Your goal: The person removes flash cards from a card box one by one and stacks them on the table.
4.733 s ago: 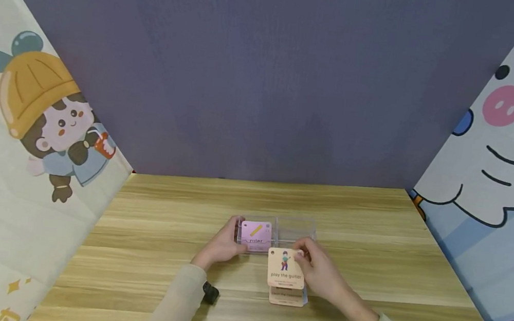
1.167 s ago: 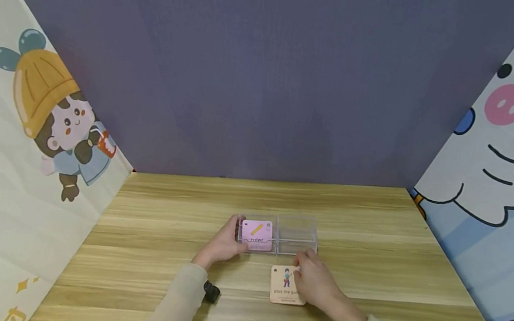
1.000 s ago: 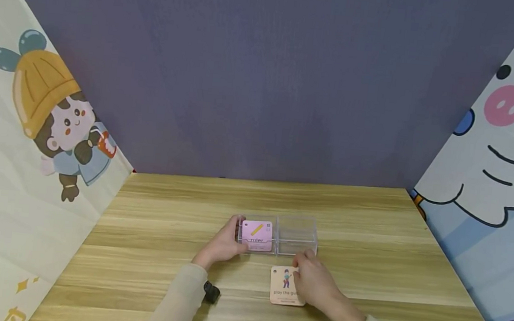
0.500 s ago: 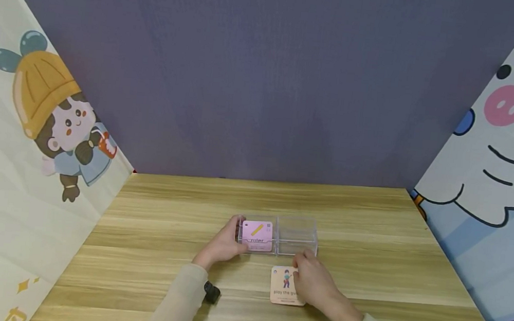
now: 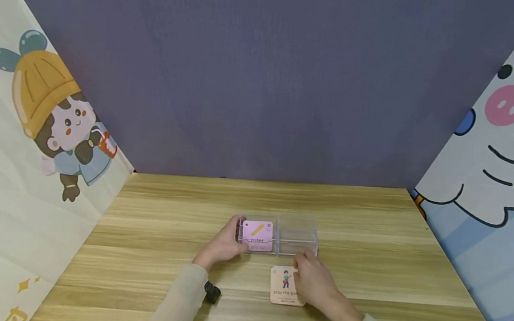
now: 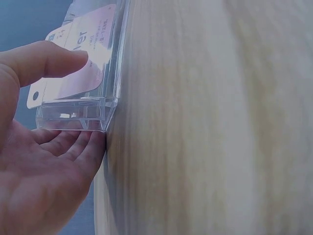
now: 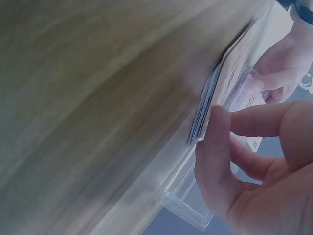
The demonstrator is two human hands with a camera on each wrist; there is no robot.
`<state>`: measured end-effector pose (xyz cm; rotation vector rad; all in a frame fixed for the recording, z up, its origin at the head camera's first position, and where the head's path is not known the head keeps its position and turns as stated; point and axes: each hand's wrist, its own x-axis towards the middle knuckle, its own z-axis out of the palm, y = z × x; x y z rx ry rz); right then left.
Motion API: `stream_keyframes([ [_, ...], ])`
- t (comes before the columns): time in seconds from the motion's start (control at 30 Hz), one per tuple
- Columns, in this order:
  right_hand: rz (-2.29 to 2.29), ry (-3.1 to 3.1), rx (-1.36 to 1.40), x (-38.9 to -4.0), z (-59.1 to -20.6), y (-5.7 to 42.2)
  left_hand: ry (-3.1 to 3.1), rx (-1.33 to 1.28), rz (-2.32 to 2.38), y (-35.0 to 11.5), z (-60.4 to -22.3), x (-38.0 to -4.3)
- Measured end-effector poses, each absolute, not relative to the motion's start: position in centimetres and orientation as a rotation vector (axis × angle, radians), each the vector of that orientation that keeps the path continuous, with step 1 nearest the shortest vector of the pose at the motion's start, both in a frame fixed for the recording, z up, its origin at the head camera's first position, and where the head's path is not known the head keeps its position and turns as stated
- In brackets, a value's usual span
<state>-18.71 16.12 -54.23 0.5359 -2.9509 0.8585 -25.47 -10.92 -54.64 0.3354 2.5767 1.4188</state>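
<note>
My left hand (image 5: pixel 223 242) grips the left end of a clear plastic two-compartment box (image 5: pixel 296 248), thumb in front and fingers behind it. A pink flash card (image 5: pixel 256 233) with a yellow ruler stands in the box's left compartment; in the left wrist view my thumb lies over its front. At the table, just in front of the box, lies a small stack of flash cards (image 5: pixel 283 287), topped by a cream one reading "play the guitar". Thumb and finger of my right hand (image 5: pixel 319 288) pinch the stack's right edge, covering its upper right corner. Blue-grey card edges (image 7: pixel 205 105) show beneath the top card.
The wood-grain table (image 5: pixel 164 208) runs back to a dark grey-blue panel (image 5: pixel 265 78). Cartoon-printed sheets hang on both sides, with a child in a yellow hat (image 5: pixel 68 116) at the left and a pink-snouted figure (image 5: pixel 506 104) at the right.
The guitar card, earlier held up by my right hand above another card, now lies flush on the stack nearer me. Over the last second both hands have stayed almost still.
</note>
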Motion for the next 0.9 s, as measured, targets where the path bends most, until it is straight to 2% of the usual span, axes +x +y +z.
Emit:
stream_keyframes([
  [0.9, 0.421, -2.692, 0.697, -19.32, -53.67, 16.25, 2.582, 0.331, 1.417, -10.81, -54.35, -25.45],
])
